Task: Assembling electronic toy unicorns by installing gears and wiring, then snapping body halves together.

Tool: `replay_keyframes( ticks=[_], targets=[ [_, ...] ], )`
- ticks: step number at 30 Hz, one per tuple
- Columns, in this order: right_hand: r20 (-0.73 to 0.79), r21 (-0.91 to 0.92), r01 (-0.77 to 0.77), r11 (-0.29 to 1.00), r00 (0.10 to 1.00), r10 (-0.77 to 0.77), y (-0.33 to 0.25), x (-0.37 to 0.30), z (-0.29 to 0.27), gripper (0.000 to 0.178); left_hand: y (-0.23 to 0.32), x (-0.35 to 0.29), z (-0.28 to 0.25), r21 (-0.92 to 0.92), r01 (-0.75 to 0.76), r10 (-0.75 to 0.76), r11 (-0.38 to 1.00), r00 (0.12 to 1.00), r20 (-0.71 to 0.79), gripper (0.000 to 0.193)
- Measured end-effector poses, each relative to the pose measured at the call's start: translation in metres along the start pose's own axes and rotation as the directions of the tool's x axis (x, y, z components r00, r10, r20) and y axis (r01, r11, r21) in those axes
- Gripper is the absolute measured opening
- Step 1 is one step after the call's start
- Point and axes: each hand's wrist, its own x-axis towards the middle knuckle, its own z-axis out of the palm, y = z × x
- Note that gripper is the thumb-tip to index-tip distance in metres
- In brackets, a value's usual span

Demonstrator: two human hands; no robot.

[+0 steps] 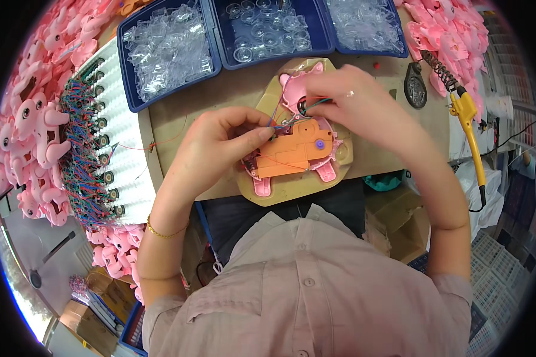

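Observation:
A pink toy half-shell point(263, 187) lies in a tan shaped holder point(343, 160) on the table in front of me. An orange plastic gearbox point(287, 149) with a purple knob sits inside the shell. Thin coloured wires run across its upper part. At the gearbox's upper left, my left hand point(223, 138) pinches thin wires between thumb and fingertips. Over the toy's head end, my right hand point(354, 98) is closed on red and green wires point(317, 102). Its fingers partly cover a dark round part in the shell.
Blue bins point(214, 72) of clear plastic parts line the far side. At left, a white ribbed tray point(128, 140) holds wired round parts, beside piled pink toy shells point(39, 128). A yellow soldering iron point(471, 140) hangs at right, near a black oval part point(415, 86).

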Motion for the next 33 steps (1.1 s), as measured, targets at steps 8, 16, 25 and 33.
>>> replay_keyframes(
  ticks=[8,16,25,33],
  targets=[
    [-0.256,-0.164,0.380,0.910,0.875,-0.411,-0.041,-0.077,0.058,0.024,0.000,-0.001,0.005,0.041,-0.016,0.017,0.999,1.000,-0.018,0.022],
    [-0.313,-0.209,0.409,0.888,0.833,-0.457,-0.014,-0.064,0.062,0.029,-0.018,-0.022,0.040,0.735,-0.485,0.755,0.473,0.654,-0.054,0.021],
    [-0.314,0.848,0.032,0.529,0.835,0.452,-0.003,-0.096,0.055,0.027,-0.052,-0.036,0.048,0.826,-0.477,0.817,0.301,0.576,0.035,0.034],
    [0.065,0.779,-0.295,0.554,0.916,0.396,0.012,-0.066,0.022,0.018,-0.035,-0.024,0.054,0.825,-0.448,0.812,0.344,0.584,-0.022,0.020]
  ],
)
